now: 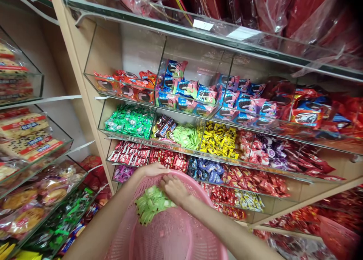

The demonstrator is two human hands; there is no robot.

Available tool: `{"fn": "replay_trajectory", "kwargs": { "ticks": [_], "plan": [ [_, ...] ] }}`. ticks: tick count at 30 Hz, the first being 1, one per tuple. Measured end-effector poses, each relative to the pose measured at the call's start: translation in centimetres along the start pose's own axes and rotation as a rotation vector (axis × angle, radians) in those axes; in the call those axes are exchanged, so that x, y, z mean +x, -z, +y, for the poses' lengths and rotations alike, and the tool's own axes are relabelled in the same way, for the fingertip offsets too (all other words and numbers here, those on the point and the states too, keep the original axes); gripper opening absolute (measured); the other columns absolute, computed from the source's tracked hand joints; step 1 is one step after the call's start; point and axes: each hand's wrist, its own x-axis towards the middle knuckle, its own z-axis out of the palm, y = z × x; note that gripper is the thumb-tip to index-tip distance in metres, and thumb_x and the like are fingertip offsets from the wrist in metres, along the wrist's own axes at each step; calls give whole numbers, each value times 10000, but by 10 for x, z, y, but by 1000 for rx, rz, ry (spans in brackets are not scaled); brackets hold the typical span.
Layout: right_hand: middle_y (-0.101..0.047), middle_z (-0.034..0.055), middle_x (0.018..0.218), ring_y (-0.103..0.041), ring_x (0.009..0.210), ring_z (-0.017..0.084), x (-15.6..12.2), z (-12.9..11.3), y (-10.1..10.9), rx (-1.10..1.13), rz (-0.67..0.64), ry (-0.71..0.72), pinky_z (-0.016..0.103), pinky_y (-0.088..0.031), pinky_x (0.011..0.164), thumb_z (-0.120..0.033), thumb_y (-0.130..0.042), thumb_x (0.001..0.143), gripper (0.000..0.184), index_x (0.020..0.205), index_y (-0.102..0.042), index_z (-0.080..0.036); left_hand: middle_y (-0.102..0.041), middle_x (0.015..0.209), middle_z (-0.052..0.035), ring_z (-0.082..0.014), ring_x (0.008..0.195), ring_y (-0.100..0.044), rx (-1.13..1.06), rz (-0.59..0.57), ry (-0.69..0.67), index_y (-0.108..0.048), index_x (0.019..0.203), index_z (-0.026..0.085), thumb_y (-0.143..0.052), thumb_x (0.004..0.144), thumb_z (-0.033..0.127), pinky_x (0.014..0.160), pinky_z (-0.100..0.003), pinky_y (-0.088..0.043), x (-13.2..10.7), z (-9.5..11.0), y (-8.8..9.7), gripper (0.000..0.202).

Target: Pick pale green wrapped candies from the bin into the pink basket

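A pink plastic basket [198, 199] with a mesh wall hangs before me, tilted so that I look into it. My left hand [154, 170] is closed over its far rim, with the fingertips mostly hidden behind. Inside the basket lies a heap of light green wrapped candies [153, 205], bunched near the far left wall. My right hand [174, 190] reaches in from the right with its fingers curled down at the heap's upper right edge. It seems to grip some of these candies, though its fingertips are partly hidden.
Glass-fronted shelf bins face me: green-wrapped sweets [132, 120], Snickers bars [164, 127], matching light green candies [185, 136], yellow sweets [218, 139] and blue biscuit packs [185, 88]. Packaged biscuits [25, 131] fill shelves on the left. A wooden upright [72, 59] separates the two units.
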Motion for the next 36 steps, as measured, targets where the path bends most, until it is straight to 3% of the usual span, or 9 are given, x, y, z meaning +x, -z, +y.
{"fn": "replay_trajectory", "kwargs": {
  "ticks": [10,16,23,28,32,36],
  "plan": [
    [-575,97,929,-517,881,222,1,-7,-30,-5,74,-27,352,-444,727,-110,-455,858,141,947,-561,-127,-470,647,-31,-119,607,-385,-17,-12,42,-579,688,92,-496,676,613,557,-248,-310,-3,-3,-4,528],
    [-584,92,959,-551,885,210,-3,-9,-24,85,-12,-97,332,-454,742,-113,-445,858,170,978,-563,-133,-499,598,-32,-134,604,-423,-37,15,24,-604,648,95,-552,646,647,563,-249,-339,1,-7,-6,555],
    [-575,93,1004,-594,844,212,-11,-10,-15,175,-44,-124,338,-475,746,-312,-560,828,237,1001,-558,-150,-473,586,-21,-118,560,-377,-33,2,79,-607,680,97,-536,649,666,523,-241,-301,-2,-1,-4,574],
    [-582,101,1007,-611,842,213,-11,-13,-15,191,-73,-127,326,-488,695,-197,-471,861,169,1000,-556,-149,-422,586,-6,-113,586,-353,20,-18,28,-548,620,120,-499,655,679,550,-237,-286,2,-3,-3,562],
    [-586,111,1016,-624,805,215,-10,-13,-1,183,-96,-169,311,-486,625,-223,-479,866,169,1003,-548,-152,-362,571,8,-105,579,-315,71,-2,27,-493,581,133,-467,641,718,539,-238,-256,5,-3,-2,588],
    [-575,101,1007,-608,791,199,-13,0,40,164,61,-123,294,-462,631,-309,-481,880,189,970,-537,-153,-450,601,-6,-108,592,-363,-65,-10,12,-533,600,117,-521,592,725,565,-236,-289,4,-5,1,608]
  ]
}}
